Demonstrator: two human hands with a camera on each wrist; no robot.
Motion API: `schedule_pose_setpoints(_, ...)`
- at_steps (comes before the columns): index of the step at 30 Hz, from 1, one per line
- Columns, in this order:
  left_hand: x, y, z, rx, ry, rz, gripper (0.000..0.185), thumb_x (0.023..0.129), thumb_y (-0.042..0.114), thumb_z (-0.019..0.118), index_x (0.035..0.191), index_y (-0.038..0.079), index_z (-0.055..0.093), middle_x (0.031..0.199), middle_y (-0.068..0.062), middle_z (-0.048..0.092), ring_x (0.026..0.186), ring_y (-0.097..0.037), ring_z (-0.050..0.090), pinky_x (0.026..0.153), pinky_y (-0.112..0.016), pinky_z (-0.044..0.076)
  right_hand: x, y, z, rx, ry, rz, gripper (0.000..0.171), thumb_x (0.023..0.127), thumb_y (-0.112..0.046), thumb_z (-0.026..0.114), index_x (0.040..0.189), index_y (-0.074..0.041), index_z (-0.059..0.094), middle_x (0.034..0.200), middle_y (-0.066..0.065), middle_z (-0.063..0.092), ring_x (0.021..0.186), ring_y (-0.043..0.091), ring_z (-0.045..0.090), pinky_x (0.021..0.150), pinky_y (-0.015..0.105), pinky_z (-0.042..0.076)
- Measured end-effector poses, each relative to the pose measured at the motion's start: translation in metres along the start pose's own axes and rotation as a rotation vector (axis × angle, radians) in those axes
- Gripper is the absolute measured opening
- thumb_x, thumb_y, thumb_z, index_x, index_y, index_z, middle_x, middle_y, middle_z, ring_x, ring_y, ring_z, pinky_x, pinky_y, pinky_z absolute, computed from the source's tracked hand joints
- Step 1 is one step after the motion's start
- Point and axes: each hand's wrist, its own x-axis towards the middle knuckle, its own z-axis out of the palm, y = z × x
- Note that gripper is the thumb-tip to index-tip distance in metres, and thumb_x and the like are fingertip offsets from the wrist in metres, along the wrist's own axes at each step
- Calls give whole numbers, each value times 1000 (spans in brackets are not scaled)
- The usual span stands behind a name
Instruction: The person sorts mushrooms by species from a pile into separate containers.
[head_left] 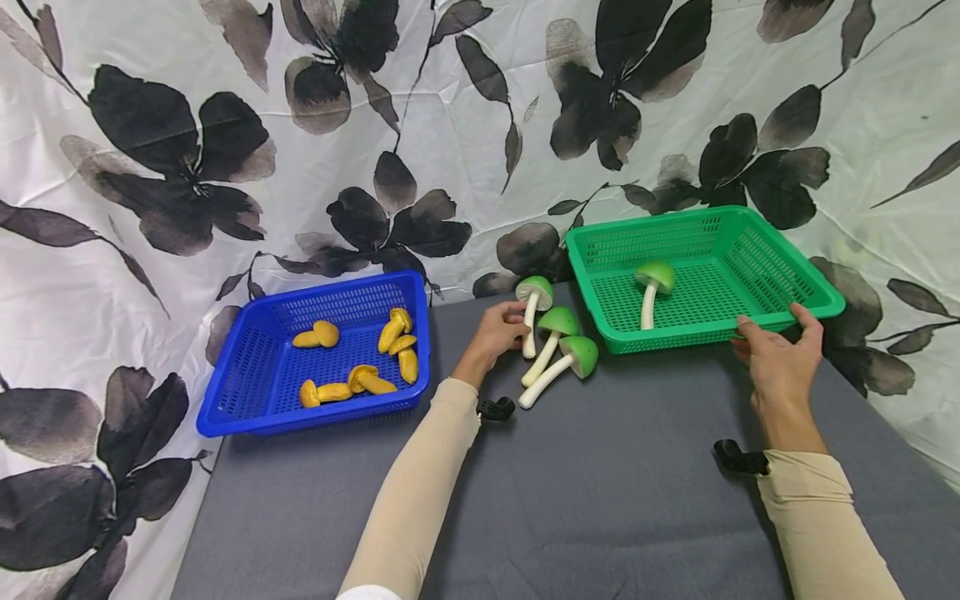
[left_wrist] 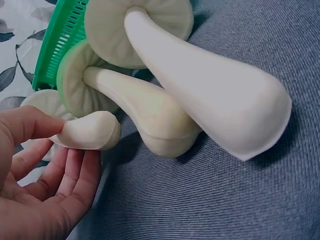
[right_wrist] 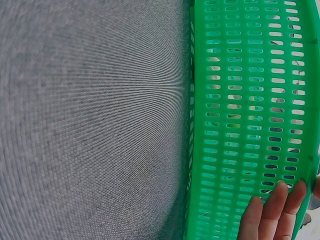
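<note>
My left hand [head_left: 491,340] pinches the stem of a toy mushroom [head_left: 530,321] with a green cap and white stem, thumb on one side and fingers on the other in the left wrist view. Two more green-capped mushrooms lie beside it on the grey cloth, a middle one [head_left: 542,358] and a nearer one [head_left: 551,379]. At the near side of the green basket [head_left: 675,340], my right hand [head_left: 783,367] holds the rim, with fingers [right_wrist: 274,210] against the slotted outer wall. Inside that basket rests one green-capped mushroom [head_left: 656,277].
To the left stands a blue basket [head_left: 255,367] holding several yellow mushrooms [head_left: 325,334]. Both baskets sit at the back of the grey cloth-covered table [head_left: 585,500]. Behind them hangs a white curtain [head_left: 465,108] with dark flowers.
</note>
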Motion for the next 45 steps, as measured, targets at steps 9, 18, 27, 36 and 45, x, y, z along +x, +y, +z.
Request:
schedule_pose_setpoints(9, -3, 7, -2, -62, 16, 33, 47, 92, -3, 69, 136, 13, 63, 112, -14, 66, 85, -21, 70, 76, -44, 62, 1, 0, -1, -5, -4, 5, 88, 88, -17, 80, 155, -31, 26, 83, -4, 74, 67, 9, 71, 62, 18, 58)
schedule_pose_setpoints(18, -7, 17, -3, -152, 7, 96, 50, 91, -7, 67, 137, 11, 62, 107, -9, 62, 87, -18, 66, 74, -39, 63, 2, 0, 0, -9, 0, -3, 87, 87, -17, 81, 154, -31, 27, 82, -5, 74, 66, 9, 71, 62, 18, 58)
schedule_pose_setpoints(27, -10, 26, -3, -153, 25, 133, 48, 90, -4, 69, 134, 15, 65, 107, -8, 66, 90, -20, 68, 87, -54, 59, 1, -1, 0, 6, -1, -1, 87, 87, -15, 81, 154, -31, 27, 82, -5, 74, 66, 10, 71, 62, 19, 58)
schedule_pose_setpoints(36, -11, 33, -1, -204, 14, 148, 50, 90, -4, 70, 136, 15, 63, 108, -8, 66, 91, -20, 69, 77, -38, 63, 2, -1, -1, 7, -5, 2, 87, 87, -15, 81, 154, -31, 27, 81, -4, 74, 65, 10, 71, 62, 19, 59)
schedule_pose_setpoints(45, -14, 46, 5, -230, -30, 180, 53, 91, -6, 68, 140, 12, 59, 110, -8, 65, 89, -18, 69, 86, -44, 61, 2, -1, 0, 3, 5, -3, 86, 88, -15, 80, 154, -31, 27, 82, -4, 74, 65, 9, 70, 61, 18, 58)
